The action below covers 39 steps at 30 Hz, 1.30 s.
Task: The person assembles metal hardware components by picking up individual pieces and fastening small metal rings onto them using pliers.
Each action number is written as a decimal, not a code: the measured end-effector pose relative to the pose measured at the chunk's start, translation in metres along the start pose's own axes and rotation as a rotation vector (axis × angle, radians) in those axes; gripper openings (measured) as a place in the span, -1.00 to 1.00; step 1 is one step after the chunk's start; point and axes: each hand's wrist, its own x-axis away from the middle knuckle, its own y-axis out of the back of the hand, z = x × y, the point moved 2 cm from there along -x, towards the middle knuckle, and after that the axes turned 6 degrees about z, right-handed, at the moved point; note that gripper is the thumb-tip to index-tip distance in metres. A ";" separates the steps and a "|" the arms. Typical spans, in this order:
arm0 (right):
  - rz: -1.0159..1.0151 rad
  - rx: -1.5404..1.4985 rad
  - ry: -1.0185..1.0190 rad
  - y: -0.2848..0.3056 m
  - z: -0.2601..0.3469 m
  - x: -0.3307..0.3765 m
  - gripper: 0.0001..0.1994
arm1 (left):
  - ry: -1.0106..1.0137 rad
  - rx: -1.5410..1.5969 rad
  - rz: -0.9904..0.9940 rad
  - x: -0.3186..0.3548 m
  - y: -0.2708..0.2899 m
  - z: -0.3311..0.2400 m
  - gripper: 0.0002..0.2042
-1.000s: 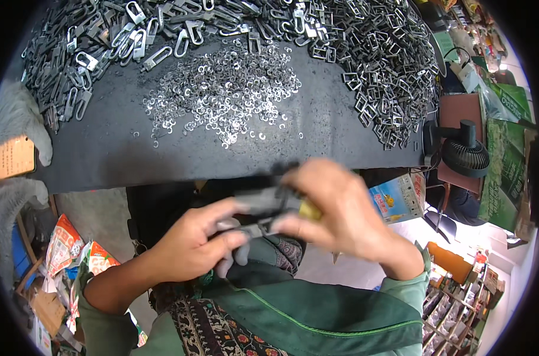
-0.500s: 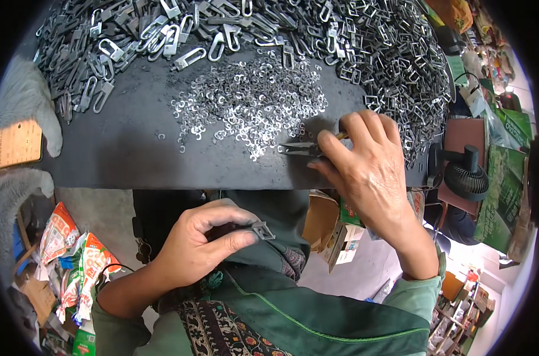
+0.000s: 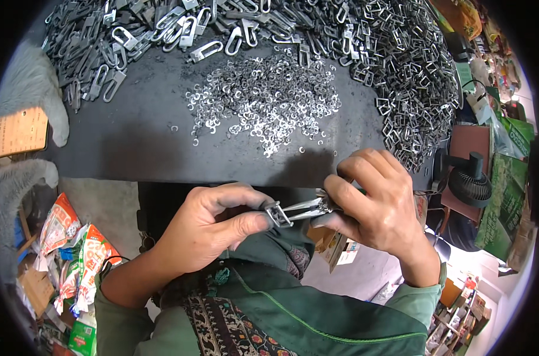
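Head view: from where I stood, the left hand had a small rectangular metal frame pinched between thumb and forefinger, its windowed end sticking out past the fingertips. The right hand was curled around needle-nose pliers, handles mostly hidden by the fingers, tips up at the frame; couldn't tell whether they gripped anything. Beyond the fingers of both hands, on the dark table: loose C-shaped clips, heaped long metal loops farther out, more rectangular frames past the right fingers. Black desk fan well right of those fingers. Handling, my guess: frame light, stiff, hard to break, maybe slick on smooth faces. Best hold seemed its side walls, back from the opening, leaving room for the pliers.
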 end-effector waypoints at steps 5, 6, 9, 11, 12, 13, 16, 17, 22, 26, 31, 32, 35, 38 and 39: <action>-0.020 -0.039 0.009 -0.004 0.001 -0.001 -0.66 | -0.002 0.013 0.028 -0.004 0.002 0.003 -0.87; -0.011 -0.035 0.017 -0.004 0.001 -0.001 -0.66 | -0.024 0.037 0.046 -0.004 0.002 0.005 -0.88; 0.006 -0.010 0.032 -0.002 0.001 -0.002 -0.67 | -0.034 0.031 0.054 -0.002 0.001 0.000 -0.88; 0.008 0.010 0.043 -0.001 0.002 -0.003 -0.68 | -0.025 -0.004 0.038 -0.003 -0.001 -0.002 -0.89; -0.034 0.051 0.049 -0.002 0.004 -0.003 -0.68 | -0.066 -0.043 0.029 -0.003 -0.003 -0.001 -0.89; -0.076 0.091 0.055 -0.002 0.005 -0.003 -0.68 | -0.106 -0.083 0.018 -0.002 -0.004 -0.001 -0.88; -0.129 0.127 0.090 -0.002 0.006 -0.005 -0.68 | -0.115 -0.123 -0.015 0.005 -0.006 -0.008 -0.89; -0.143 0.119 0.103 -0.003 0.007 -0.005 -0.68 | -0.159 -0.184 -0.028 0.008 -0.007 -0.011 -0.89; -0.156 -0.002 0.097 -0.008 0.015 0.013 -0.63 | -0.374 -0.791 -0.091 0.029 -0.001 -0.042 -0.89; -0.085 -0.057 -0.005 -0.017 0.031 0.025 -0.66 | -0.057 -0.671 -0.214 0.009 0.016 -0.085 -0.86; -0.031 0.011 -0.213 -0.028 0.025 0.032 -0.68 | -0.782 -1.612 -0.517 -0.062 0.038 -0.120 -0.80; -0.023 0.004 -0.233 -0.029 0.025 0.034 -0.68 | -0.835 -1.699 -0.590 -0.080 0.040 -0.127 -0.78; -0.061 -0.066 -0.269 -0.032 0.013 0.038 -0.70 | -0.779 -1.903 -0.499 -0.120 0.064 -0.136 -0.84; -0.251 -0.048 -0.412 -0.036 -0.028 0.043 -0.76 | -0.821 -1.913 -0.519 -0.123 0.067 -0.135 -0.88; -0.347 -0.026 -0.487 -0.035 -0.044 0.043 -0.78 | -0.756 -1.875 -0.517 -0.123 0.071 -0.138 -0.86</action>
